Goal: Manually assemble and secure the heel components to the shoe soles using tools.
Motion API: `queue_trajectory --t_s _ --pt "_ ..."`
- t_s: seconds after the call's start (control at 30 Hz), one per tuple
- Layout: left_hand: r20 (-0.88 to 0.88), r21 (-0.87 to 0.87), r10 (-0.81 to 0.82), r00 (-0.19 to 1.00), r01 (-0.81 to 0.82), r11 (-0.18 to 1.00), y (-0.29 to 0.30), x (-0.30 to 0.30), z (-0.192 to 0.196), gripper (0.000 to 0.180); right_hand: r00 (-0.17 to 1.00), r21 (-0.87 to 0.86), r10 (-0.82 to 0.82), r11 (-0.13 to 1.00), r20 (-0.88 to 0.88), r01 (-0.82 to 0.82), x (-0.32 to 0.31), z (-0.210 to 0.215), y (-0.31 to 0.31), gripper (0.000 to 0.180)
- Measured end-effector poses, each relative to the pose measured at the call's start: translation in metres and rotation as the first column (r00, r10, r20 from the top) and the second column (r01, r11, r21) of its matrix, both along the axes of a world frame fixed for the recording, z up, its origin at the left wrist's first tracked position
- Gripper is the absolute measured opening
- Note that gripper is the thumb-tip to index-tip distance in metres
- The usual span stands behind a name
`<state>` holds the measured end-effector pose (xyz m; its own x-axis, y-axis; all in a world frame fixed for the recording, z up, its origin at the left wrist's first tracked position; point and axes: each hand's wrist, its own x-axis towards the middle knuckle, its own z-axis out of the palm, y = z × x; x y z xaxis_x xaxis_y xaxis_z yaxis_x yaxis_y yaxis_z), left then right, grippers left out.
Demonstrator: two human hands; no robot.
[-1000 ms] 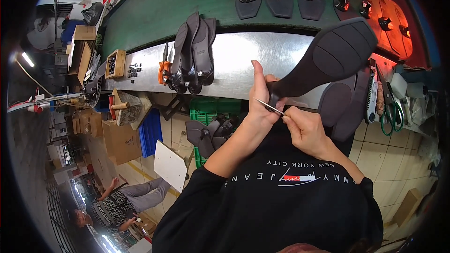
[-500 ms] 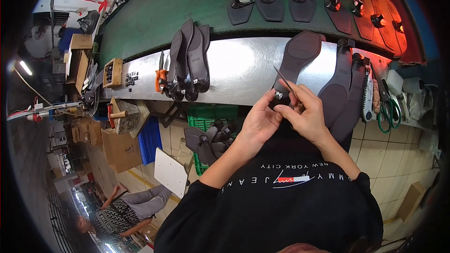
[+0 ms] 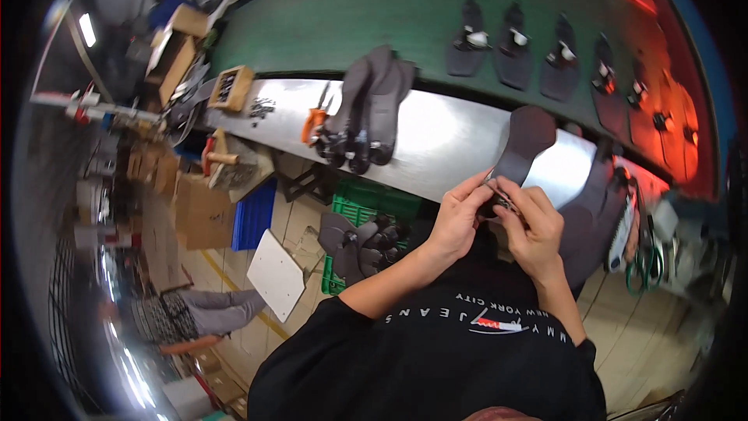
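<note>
In front of my chest, both hands meet at the strap end of a dark sandal (image 3: 528, 136), whose sole points away over the metal ledge. My left hand (image 3: 458, 217) is closed, its thumb and fingertips pinching the sandal by the strap. Pressed close beside it, my right hand (image 3: 538, 226) has bent fingers pinched together. Fingers and blur hide what the right hand grips; a small shiny bit shows between the hands. Just right of them, more dark sandals (image 3: 586, 210) lie overlapping at the ledge's edge.
Sandals (image 3: 514, 51) stand in a row on the green belt (image 3: 343, 19), under red light at right. On the metal ledge (image 3: 436, 140) are a sandal pile (image 3: 366, 109), orange-handled pliers (image 3: 313, 123) and a wooden box (image 3: 232, 87). Green scissors (image 3: 643, 269) hang right. A person (image 3: 179, 316) stands lower left.
The view has swung, moving the ledge and belt lower and rightward. My hands have drawn closer together at the strap. The thin dark stick above my right fingers no longer shows.
</note>
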<state>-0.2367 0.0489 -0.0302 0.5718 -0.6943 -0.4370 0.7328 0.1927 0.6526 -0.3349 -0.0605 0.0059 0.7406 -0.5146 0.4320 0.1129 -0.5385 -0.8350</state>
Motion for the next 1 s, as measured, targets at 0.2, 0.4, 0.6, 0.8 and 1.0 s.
queue_trajectory --t_s 0.2,0.4,0.6,0.8,1.0 --pt "0.511 -0.002 0.406 0.758 -0.471 0.882 0.059 0.106 0.015 0.025 0.988 0.051 -0.07 0.996 -0.141 0.078 -0.011 0.007 -0.027 0.035" --pt "0.991 0.041 0.074 0.109 -0.787 0.616 0.086 0.158 0.058 0.032 0.946 0.162 -0.224 0.95 -0.233 0.265 -0.032 -0.001 -0.067 0.025" --pt "0.982 0.059 0.049 0.18 -0.55 0.833 -0.001 0.139 0.066 0.031 0.803 -0.263 -0.519 0.851 -0.292 0.454 -0.049 -0.03 -0.111 0.021" --pt "0.955 0.296 -0.23 0.188 -0.544 0.785 -0.143 0.212 -0.01 0.05 0.756 -0.274 -0.566 0.823 -0.328 0.497 -0.051 -0.051 -0.123 0.038" --pt "0.962 0.274 -0.238 0.136 -0.488 0.829 -0.172 0.251 -0.053 0.028 0.797 -0.17 -0.524 0.852 -0.301 0.496 -0.034 -0.042 -0.114 0.034"
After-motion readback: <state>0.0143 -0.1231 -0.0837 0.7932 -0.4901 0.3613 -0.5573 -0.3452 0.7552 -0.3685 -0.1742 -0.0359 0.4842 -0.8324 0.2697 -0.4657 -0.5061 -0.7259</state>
